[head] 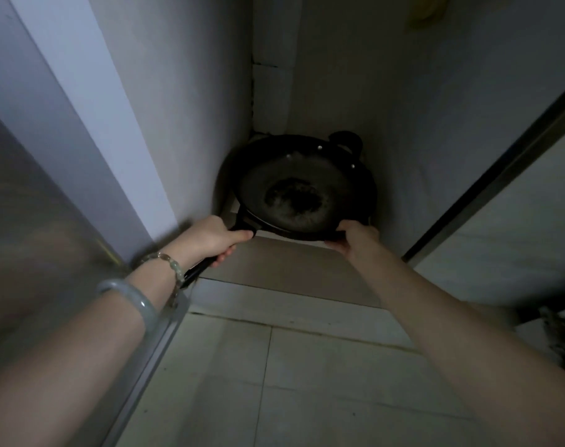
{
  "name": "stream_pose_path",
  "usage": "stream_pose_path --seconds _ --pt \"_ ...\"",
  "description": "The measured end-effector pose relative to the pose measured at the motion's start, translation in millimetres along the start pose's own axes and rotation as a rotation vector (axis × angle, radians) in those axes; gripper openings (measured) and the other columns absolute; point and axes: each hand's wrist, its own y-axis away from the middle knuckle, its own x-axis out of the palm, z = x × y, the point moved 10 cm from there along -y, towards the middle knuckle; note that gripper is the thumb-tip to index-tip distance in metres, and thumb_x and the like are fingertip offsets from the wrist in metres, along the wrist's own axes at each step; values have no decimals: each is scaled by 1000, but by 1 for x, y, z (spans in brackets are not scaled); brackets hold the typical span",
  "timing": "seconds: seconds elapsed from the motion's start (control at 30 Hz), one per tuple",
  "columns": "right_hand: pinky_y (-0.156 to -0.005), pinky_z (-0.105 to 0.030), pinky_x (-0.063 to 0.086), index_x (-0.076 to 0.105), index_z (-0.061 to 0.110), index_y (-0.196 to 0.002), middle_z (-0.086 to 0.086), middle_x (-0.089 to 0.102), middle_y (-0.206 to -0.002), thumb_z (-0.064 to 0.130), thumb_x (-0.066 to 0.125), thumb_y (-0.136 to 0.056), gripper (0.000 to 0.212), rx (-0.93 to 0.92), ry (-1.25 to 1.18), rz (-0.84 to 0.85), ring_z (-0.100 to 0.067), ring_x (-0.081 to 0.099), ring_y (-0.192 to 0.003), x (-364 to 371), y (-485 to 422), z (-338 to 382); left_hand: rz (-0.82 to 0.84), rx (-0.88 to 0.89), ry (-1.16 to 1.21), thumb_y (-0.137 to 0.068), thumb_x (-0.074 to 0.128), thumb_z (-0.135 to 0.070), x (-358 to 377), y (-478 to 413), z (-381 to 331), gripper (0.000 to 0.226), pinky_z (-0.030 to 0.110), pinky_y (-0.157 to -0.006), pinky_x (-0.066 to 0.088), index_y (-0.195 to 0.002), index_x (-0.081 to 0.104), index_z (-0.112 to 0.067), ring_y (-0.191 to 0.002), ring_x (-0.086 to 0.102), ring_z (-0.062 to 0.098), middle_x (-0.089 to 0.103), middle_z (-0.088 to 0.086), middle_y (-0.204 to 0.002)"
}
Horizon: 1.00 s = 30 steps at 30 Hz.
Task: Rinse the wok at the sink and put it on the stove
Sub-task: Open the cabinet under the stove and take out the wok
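We see the black wok [295,188] low in a dim corner, tipped so its inside faces us. Its long handle [210,256] points down toward the left. Our left hand [210,237] is wrapped tight around that handle. Our right hand [355,237] grips the near rim. The wok sits over a tan step [291,269], between pale walls [184,108], above the tiled floor [307,366].

Matt black metal wok [302,188] with shiny rivets [320,147]; smooth pale floor tiles [307,382]; glossy bangle [136,298].
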Motion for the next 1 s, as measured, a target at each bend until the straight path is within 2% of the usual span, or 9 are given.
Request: stream_pose_path --seconds 0.1,0.23,0.4,0.47,0.57,0.73,0.8,0.93,1.0 --pt "-61 -44 60 47 7 -131 -18 58 -123 -14 56 -76 60 7 -41 34 -35 62 -100 -10 26 -3 -39 -5 8 -85 66 -43 2 40 6 44 18 -34 35 -60 53 -9 -29 41 9 46 -4 -36" --pt "-65 -43 60 48 5 -130 -17 59 -121 -17 55 -72 62 -36 -40 87 -34 63 -95 -26 82 2 -83 0 41 -86 64 -43 3 113 13 44 20 -35 35 -60 50 -10 -30 39 10 46 1 -44" --pt "-73 -51 57 48 3 -123 -18 57 -118 -21 49 -71 57 -25 -45 39 -36 58 -96 -54 165 0 -139 -5 32 -87 64 -41 -7 209 13 48 17 -32 33 -55 46 -11 -26 35 9 39 -5 -29" --pt "-64 -49 57 48 1 -119 -19 56 -120 -22 45 -71 53 -31 -63 33 -36 57 -97 -69 201 0 -145 -8 -6 -87 64 -41 -6 250 12 48 17 -32 33 -53 46 -11 -25 35 8 38 -5 -28" --pt "-46 -41 56 48 -1 -125 -22 56 -122 -21 42 -70 59 -13 -71 37 -39 58 -98 -94 249 -4 -160 -4 -25 -86 65 -41 -4 307 9 48 17 -33 34 -53 46 -12 -25 36 8 40 -4 -28" --pt "-35 -35 52 48 -3 -125 -22 56 -119 -19 42 -72 55 -35 -11 70 -29 56 -75 -137 317 3 -165 27 -21 -87 65 -39 6 391 -1 47 19 -36 37 -54 46 -11 -26 38 10 41 -4 -28" --pt "-36 -34 52 47 -4 -125 -21 54 -119 -18 40 -73 55 -40 40 63 -30 57 -78 -151 344 2 -178 37 -14 -86 66 -40 9 419 -2 47 22 -40 39 -54 48 -11 -31 40 14 42 -4 -30" --pt "-57 -42 53 47 -3 -124 -24 51 -126 -18 38 -74 53 -67 87 63 -36 56 -94 -170 385 4 -205 32 9 -84 67 -42 12 460 6 44 24 -43 41 -57 50 -11 -30 40 11 44 -5 -33" --pt "-51 -41 51 48 -3 -123 -23 53 -125 -18 39 -74 52 -63 85 72 -36 55 -94 -176 399 3 -197 26 18 -84 66 -43 16 472 14 42 23 -42 41 -60 51 -12 -32 40 12 46 -5 -39"
